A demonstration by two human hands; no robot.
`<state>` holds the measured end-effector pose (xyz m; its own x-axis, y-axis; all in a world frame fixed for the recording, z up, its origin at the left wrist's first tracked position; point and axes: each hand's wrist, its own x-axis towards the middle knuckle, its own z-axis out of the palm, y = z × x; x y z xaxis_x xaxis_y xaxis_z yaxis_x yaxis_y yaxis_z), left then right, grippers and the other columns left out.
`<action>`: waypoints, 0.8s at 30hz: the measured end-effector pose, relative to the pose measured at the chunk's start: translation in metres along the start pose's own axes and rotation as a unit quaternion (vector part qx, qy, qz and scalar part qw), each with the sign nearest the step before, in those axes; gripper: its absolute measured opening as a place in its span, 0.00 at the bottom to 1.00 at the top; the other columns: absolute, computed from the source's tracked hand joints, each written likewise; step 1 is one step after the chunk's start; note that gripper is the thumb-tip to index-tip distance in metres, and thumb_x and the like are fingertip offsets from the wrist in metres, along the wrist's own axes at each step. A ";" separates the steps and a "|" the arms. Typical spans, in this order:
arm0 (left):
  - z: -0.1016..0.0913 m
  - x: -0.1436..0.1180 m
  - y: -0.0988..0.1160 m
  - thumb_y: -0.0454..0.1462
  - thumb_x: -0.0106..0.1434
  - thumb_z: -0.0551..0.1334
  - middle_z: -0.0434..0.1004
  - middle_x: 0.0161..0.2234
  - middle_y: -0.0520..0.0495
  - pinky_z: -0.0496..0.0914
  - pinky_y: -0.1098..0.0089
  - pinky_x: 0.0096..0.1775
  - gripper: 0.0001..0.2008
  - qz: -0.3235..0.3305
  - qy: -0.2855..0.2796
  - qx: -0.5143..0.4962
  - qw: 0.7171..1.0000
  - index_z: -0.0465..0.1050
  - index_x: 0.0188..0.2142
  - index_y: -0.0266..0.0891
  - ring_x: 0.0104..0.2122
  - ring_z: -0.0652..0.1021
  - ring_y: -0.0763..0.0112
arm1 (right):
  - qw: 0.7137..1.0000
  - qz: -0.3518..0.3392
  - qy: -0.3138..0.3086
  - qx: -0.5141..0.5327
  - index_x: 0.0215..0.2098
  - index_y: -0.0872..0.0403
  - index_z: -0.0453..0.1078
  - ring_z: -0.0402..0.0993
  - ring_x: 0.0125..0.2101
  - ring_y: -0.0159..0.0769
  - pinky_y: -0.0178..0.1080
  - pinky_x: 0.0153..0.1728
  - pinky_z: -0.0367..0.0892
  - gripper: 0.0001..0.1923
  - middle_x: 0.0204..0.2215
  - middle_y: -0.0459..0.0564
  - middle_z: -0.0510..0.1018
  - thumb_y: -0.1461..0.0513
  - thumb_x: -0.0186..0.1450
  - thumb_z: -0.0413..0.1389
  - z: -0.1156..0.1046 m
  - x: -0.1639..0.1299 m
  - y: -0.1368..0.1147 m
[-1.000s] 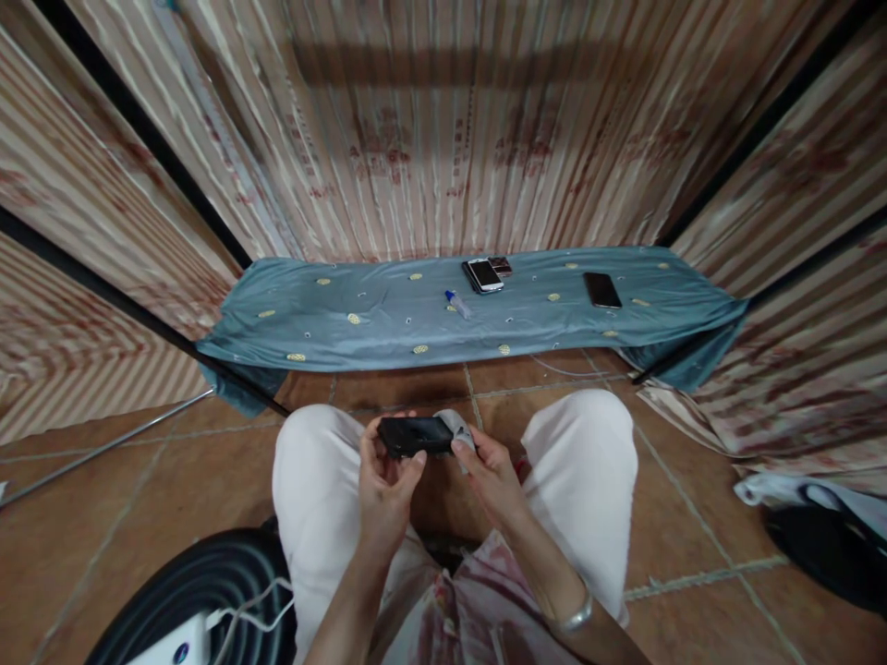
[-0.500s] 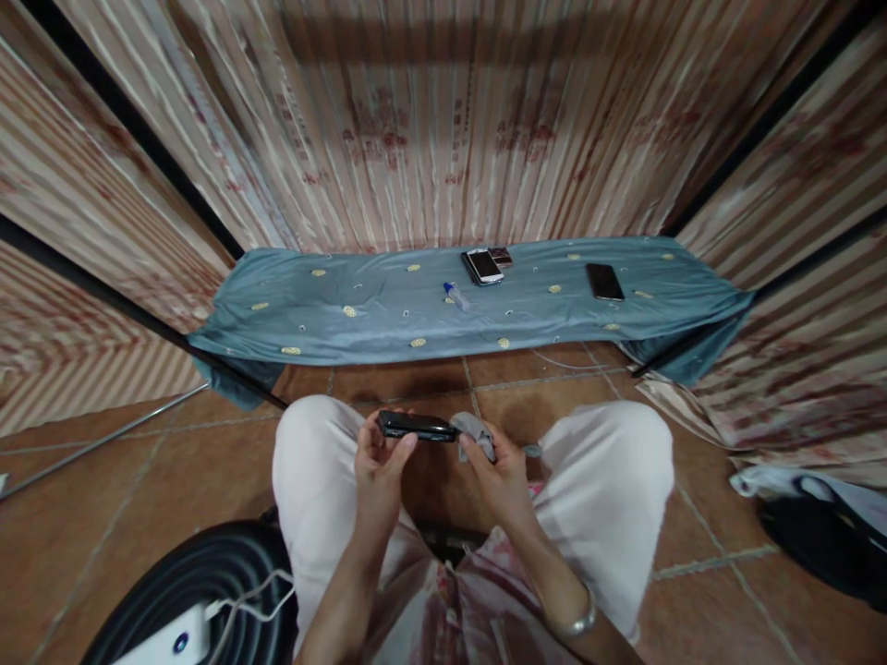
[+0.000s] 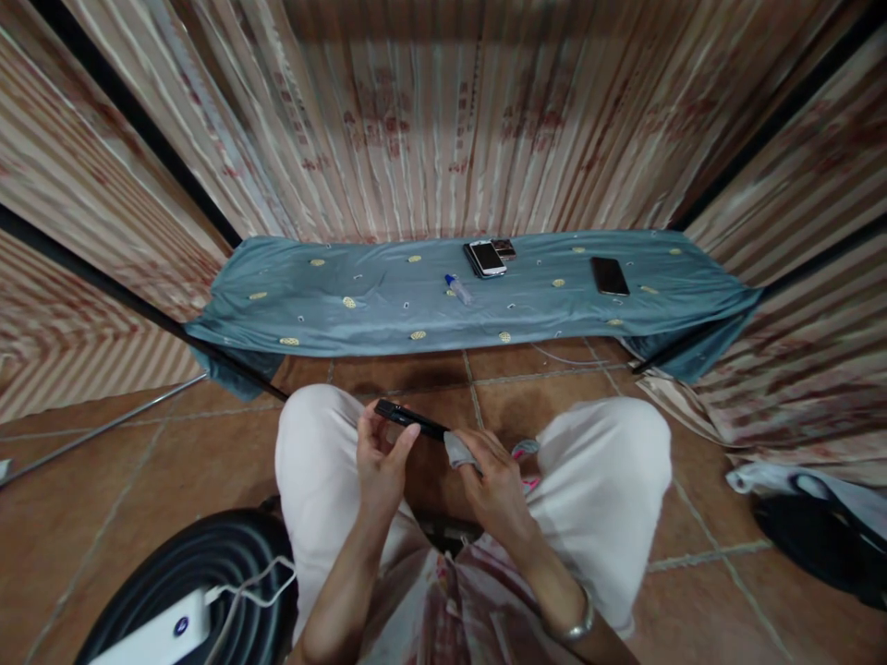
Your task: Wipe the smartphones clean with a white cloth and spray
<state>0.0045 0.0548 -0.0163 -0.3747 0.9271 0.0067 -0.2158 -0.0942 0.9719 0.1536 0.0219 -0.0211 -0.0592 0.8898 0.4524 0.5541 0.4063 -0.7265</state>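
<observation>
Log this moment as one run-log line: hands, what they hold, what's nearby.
left hand: holds black phone edge-up | right hand: presses grey cloth to its end | blue cloth: two phones, small bottle

Left hand (image 3: 380, 459) gripping black phone (image 3: 410, 419), right hand (image 3: 493, 473) pinching grey cloth (image 3: 458, 450)

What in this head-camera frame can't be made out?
- Dark phone in the left hand: seen edge-on, its screen can't be seen.
- Grey cloth: mostly covered by the right hand.
- Small bottle on the blue cloth: too small to read any label.
- White device: cut off by the bottom edge.
</observation>
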 end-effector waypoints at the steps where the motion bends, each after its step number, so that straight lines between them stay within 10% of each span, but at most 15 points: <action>1: 0.001 -0.001 0.001 0.40 0.47 0.73 0.75 0.40 0.50 0.71 0.66 0.47 0.25 0.014 -0.001 0.008 1.000 0.67 0.44 0.43 0.42 0.78 0.68 | 1.000 -0.005 -0.004 -0.009 0.50 0.52 0.70 0.75 0.43 0.39 0.42 0.46 0.72 0.20 0.42 0.52 0.80 0.71 0.64 0.46 0.000 0.001 0.002; 24: 0.000 -0.012 0.009 0.42 0.52 0.70 0.74 0.46 0.45 0.73 0.67 0.42 0.29 -0.005 -0.091 0.061 0.994 0.65 0.52 0.44 0.42 0.77 0.65 | 0.992 -0.047 -0.105 -0.047 0.45 0.54 0.72 0.75 0.40 0.40 0.41 0.43 0.71 0.18 0.40 0.52 0.80 0.73 0.63 0.46 -0.020 0.024 -0.007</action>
<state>0.0076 0.0427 -0.0078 -0.2016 0.9790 0.0292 -0.1033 -0.0509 0.9933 0.1645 0.0359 0.0049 -0.2814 0.8765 0.3906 0.6126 0.4774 -0.6299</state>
